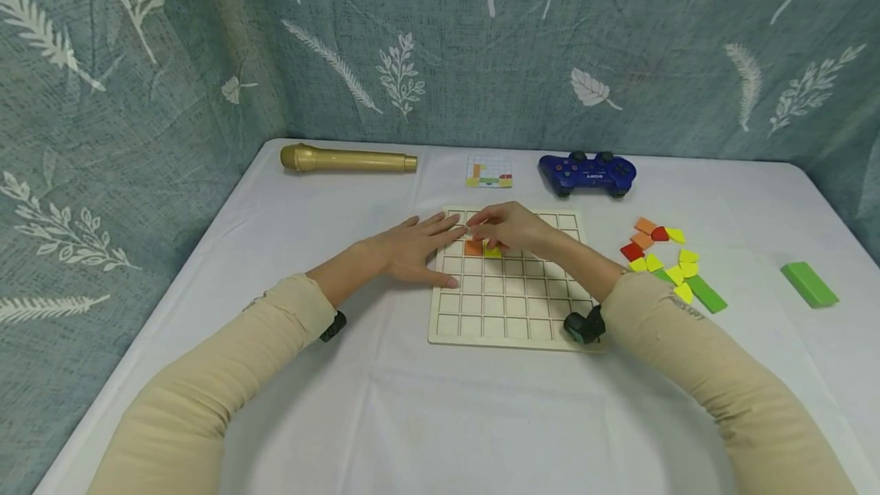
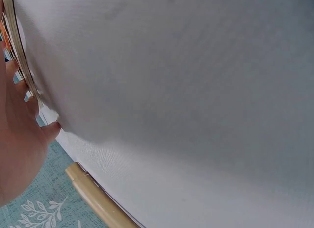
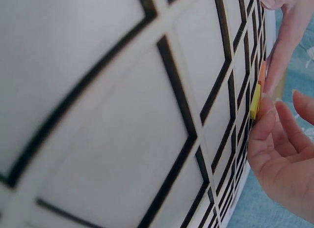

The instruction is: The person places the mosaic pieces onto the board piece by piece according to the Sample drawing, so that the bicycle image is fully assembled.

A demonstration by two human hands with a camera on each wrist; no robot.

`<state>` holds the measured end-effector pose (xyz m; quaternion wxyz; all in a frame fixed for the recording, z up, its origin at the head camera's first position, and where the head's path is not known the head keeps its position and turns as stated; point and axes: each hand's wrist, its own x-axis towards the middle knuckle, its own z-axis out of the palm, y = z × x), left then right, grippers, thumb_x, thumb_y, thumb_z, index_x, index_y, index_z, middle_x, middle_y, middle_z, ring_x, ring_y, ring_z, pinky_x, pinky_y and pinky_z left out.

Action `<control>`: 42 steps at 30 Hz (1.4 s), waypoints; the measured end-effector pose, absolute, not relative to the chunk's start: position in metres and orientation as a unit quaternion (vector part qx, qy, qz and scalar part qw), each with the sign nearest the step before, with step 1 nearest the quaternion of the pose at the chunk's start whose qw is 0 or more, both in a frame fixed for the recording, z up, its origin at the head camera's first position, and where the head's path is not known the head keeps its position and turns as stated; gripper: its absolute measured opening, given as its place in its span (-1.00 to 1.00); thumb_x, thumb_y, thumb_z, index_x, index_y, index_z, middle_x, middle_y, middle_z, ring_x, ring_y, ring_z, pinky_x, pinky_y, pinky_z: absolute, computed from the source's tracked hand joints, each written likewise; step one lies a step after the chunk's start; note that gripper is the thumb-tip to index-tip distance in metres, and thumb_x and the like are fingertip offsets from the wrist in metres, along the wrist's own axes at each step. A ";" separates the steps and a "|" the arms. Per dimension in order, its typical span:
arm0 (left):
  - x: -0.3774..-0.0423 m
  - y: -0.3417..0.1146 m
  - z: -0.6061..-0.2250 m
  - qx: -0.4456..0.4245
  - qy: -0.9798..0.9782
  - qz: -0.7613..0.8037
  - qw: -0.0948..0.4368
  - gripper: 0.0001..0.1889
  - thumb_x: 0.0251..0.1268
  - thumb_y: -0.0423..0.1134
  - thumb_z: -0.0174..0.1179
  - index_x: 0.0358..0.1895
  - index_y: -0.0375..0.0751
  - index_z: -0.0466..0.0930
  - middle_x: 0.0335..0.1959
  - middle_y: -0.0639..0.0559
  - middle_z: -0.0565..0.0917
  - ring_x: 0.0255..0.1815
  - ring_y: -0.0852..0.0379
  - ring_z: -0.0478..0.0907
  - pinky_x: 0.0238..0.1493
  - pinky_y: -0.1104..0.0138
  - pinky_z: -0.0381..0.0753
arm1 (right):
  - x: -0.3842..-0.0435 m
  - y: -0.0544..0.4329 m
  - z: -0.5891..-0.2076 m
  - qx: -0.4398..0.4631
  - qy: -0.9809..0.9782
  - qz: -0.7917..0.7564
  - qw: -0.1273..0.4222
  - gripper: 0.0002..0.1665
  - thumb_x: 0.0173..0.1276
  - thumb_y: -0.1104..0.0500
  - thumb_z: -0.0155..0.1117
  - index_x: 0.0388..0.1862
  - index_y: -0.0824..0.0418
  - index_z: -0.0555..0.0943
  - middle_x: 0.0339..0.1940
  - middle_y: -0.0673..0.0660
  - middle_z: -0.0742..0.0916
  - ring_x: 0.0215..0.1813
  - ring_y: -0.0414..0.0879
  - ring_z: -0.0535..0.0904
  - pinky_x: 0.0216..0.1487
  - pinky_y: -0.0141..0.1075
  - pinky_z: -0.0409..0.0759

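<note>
Left hand (image 1: 419,250) on grid board (image 1: 505,307), fingers spread; right hand (image 1: 514,226) beside yellow piece (image 1: 493,253), fingers bent, grip unclear.

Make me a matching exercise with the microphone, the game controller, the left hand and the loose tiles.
1. Microphone
2. Game controller
3. Left hand
4. Loose tiles

A. fingers spread over the left side of the grid board
B. blue
C. right of the grid board in the head view
D. gold

Pairs: 1-D, 2-B, 3-A, 4-C
</note>
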<state>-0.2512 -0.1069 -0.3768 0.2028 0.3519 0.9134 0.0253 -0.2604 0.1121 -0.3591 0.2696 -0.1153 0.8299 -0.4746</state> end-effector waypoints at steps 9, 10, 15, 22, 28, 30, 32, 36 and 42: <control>-0.253 -0.106 -0.376 0.350 0.913 0.022 0.210 0.04 0.13 0.54 -0.12 0.55 0.11 -0.31 0.54 0.09 -0.34 0.51 0.10 -0.45 0.43 -0.02 -0.27 | -0.259 0.115 -0.357 -0.123 0.827 -0.476 0.271 -0.60 0.48 0.14 0.10 0.22 0.28 0.51 -0.14 0.20 0.67 -0.33 -0.08 0.52 -0.38 -0.33 0.48; -0.253 -0.106 -0.376 0.351 0.912 0.023 0.209 0.04 0.13 0.54 -0.12 0.55 0.11 -0.31 0.54 0.09 -0.33 0.51 0.10 -0.45 0.43 -0.02 -0.27 | -0.259 0.116 -0.357 -0.123 0.826 -0.477 0.274 -0.58 0.48 0.13 0.10 0.23 0.28 0.50 -0.13 0.20 0.67 -0.30 -0.07 0.54 -0.36 -0.33 0.49; -0.253 -0.106 -0.378 0.350 0.913 0.022 0.210 0.04 0.12 0.54 -0.13 0.55 0.11 -0.30 0.54 0.09 -0.33 0.51 0.10 -0.44 0.43 -0.02 -0.26 | -0.261 0.126 -0.355 -0.123 0.810 -0.491 0.298 -0.54 0.50 0.13 0.08 0.30 0.30 0.44 -0.02 0.23 0.63 -0.21 -0.06 0.57 -0.28 -0.31 0.51; -0.253 -0.107 -0.378 0.352 0.912 0.024 0.208 0.03 0.13 0.53 -0.11 0.55 0.11 -0.29 0.54 0.09 -0.32 0.51 0.10 -0.44 0.43 -0.01 -0.26 | -0.264 0.150 -0.358 -0.142 0.782 -0.502 0.340 -0.40 0.53 0.03 0.00 0.42 0.30 0.27 0.13 0.31 0.56 0.03 0.04 0.56 0.08 -0.18 0.53; -0.253 -0.107 -0.378 0.354 0.913 0.027 0.199 0.02 0.15 0.51 -0.08 0.55 0.09 -0.27 0.54 0.10 -0.31 0.51 0.10 -0.42 0.43 -0.01 -0.25 | -0.264 0.181 -0.358 -0.129 0.761 -0.535 0.344 -0.34 0.55 0.00 -0.04 0.46 0.34 0.18 0.24 0.36 0.46 0.17 0.04 0.46 0.20 -0.14 0.44; -0.253 -0.107 -0.377 0.355 0.913 0.031 0.196 0.02 0.15 0.50 -0.07 0.55 0.08 -0.25 0.54 0.10 -0.30 0.51 0.10 -0.42 0.43 -0.01 -0.24 | -0.263 0.192 -0.357 -0.117 0.754 -0.549 0.341 -0.36 0.55 0.02 -0.05 0.46 0.34 0.17 0.26 0.36 0.45 0.16 0.00 0.46 0.19 -0.18 0.45; -0.252 -0.107 -0.377 0.355 0.913 0.033 0.196 0.02 0.16 0.49 -0.06 0.55 0.08 -0.25 0.54 0.10 -0.30 0.51 0.10 -0.42 0.43 0.00 -0.24 | -0.263 0.204 -0.356 -0.104 0.747 -0.564 0.337 -0.36 0.56 0.03 -0.05 0.46 0.34 0.17 0.26 0.35 0.45 0.10 -0.04 0.49 0.15 -0.22 0.47; -0.252 -0.107 -0.378 0.355 0.913 0.037 0.198 0.01 0.16 0.49 -0.06 0.55 0.09 -0.26 0.54 0.11 -0.31 0.51 0.11 -0.43 0.43 0.01 -0.26 | -0.261 0.228 -0.356 -0.085 0.736 -0.592 0.319 -0.35 0.56 0.05 -0.05 0.46 0.38 0.14 0.18 0.31 0.49 0.00 -0.11 0.55 0.08 -0.29 0.52; -0.253 -0.108 -0.379 0.358 0.912 0.035 0.200 0.00 0.18 0.47 -0.06 0.55 0.09 -0.27 0.54 0.10 -0.31 0.51 0.11 -0.43 0.43 0.01 -0.26 | -0.257 0.260 -0.358 -0.049 0.737 -0.604 0.299 -0.27 0.56 -0.01 -0.07 0.49 0.39 0.04 0.22 0.33 0.44 0.00 -0.14 0.56 0.10 -0.29 0.51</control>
